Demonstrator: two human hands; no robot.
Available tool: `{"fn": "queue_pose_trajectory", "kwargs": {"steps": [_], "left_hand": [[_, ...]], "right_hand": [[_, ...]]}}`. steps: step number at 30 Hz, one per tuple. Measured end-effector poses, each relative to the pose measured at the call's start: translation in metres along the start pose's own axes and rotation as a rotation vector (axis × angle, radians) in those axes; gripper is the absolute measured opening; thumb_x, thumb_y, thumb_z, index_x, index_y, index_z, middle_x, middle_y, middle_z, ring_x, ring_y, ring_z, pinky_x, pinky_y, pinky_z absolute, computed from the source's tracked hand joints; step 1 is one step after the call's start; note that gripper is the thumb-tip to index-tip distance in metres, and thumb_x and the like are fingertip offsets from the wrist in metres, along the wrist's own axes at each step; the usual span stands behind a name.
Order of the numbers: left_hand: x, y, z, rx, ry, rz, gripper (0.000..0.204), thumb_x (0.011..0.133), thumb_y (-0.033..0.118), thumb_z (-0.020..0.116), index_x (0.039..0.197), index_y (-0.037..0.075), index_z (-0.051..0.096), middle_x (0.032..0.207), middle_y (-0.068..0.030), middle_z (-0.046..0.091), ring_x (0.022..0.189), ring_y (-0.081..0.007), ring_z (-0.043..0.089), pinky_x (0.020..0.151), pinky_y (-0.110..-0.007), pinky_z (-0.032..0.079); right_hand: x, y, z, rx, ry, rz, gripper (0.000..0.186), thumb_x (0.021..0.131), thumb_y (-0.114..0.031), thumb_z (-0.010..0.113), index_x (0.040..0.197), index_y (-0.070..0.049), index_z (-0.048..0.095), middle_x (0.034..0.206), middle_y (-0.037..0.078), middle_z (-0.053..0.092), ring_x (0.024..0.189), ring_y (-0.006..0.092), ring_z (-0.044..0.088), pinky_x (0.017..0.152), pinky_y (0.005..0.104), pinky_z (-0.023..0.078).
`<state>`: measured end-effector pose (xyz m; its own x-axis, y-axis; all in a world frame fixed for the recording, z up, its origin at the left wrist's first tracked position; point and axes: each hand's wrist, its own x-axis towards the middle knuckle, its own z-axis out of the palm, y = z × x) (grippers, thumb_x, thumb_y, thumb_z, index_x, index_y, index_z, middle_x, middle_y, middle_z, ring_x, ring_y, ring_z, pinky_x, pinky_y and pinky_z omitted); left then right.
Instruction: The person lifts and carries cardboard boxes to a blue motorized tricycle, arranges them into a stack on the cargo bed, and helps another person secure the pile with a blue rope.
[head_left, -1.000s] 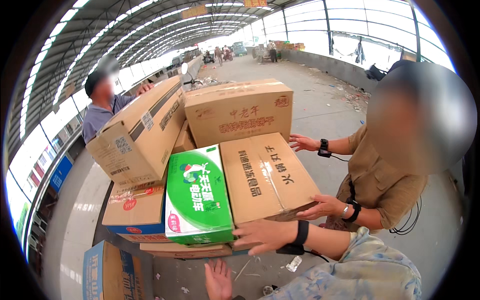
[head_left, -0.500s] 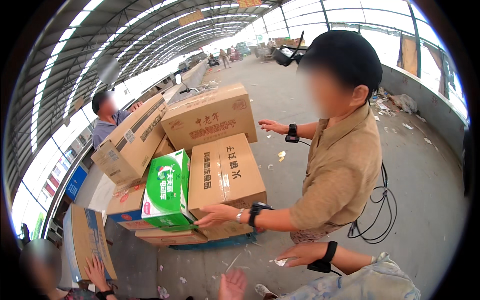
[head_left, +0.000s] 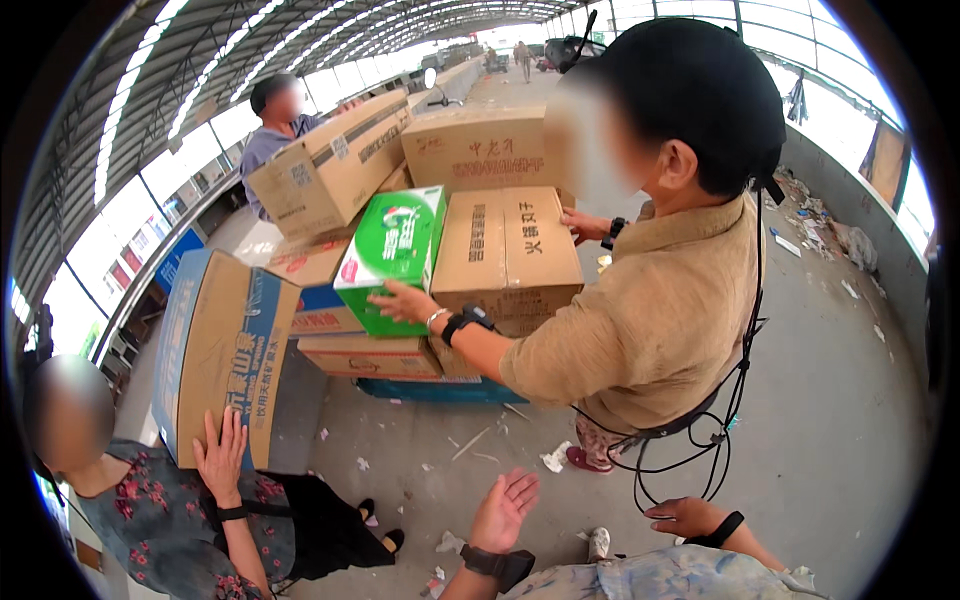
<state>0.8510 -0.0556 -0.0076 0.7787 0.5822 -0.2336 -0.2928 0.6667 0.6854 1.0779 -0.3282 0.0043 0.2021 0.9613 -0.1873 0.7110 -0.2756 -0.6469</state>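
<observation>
My left hand (head_left: pixel 506 512) is held out over the floor, palm up with fingers spread, and holds nothing. Farther right, my right hand (head_left: pixel 688 517) hangs with loosely stretched fingers near my pale patterned clothing; nothing shows in its grip. Neither hand touches a box. Ahead stands a pile of cartons with a green and white box (head_left: pixel 390 255) in front, beside a brown carton (head_left: pixel 510 245). A co-worker in a tan shirt (head_left: pixel 640 300) has one hand on the green box and the other at the brown carton's right side.
Another person in a floral top (head_left: pixel 150 510) steadies a blue and brown carton (head_left: pixel 225 350) at the left. Behind a long carton (head_left: pixel 330 160) stands a person in grey-blue (head_left: pixel 265 150). Black cables (head_left: pixel 690 450) hang behind the co-worker. Paper scraps (head_left: pixel 557 457) litter the floor.
My view has shifted. The co-worker's far hand has come to the brown carton, and the near hand has moved onto the green box. The blue and brown carton stands closer to the pile.
</observation>
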Motion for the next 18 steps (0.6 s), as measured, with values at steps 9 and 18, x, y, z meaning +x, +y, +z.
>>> {"fn": "queue_pose_trajectory", "kwargs": {"steps": [9,18], "left_hand": [[-0.032,-0.06,-0.01,0.08,0.012,-0.225,0.041,0.097,0.033,0.041,0.123,0.003,0.048,0.119,-0.0135,0.058,0.109,-0.0228,0.056,0.092,-0.037,0.043],[-0.047,-0.165,0.095,0.281,-0.258,-0.426,0.042,0.098,0.031,0.04,0.126,0.001,0.048,0.12,-0.0123,0.059,0.111,-0.022,0.056,0.093,-0.035,0.044]], "right_hand": [[-0.063,-0.061,-0.009,0.439,0.276,-0.1,0.029,0.087,-0.01,0.058,0.115,-0.004,0.061,0.111,0.011,0.064,0.101,0.0219,0.061,0.088,0.0317,0.047],[-0.211,0.014,-0.019,0.53,0.478,0.062,0.03,0.087,-0.014,0.057,0.116,-0.006,0.062,0.106,0.008,0.066,0.095,0.0185,0.061,0.083,0.0298,0.047]]}}
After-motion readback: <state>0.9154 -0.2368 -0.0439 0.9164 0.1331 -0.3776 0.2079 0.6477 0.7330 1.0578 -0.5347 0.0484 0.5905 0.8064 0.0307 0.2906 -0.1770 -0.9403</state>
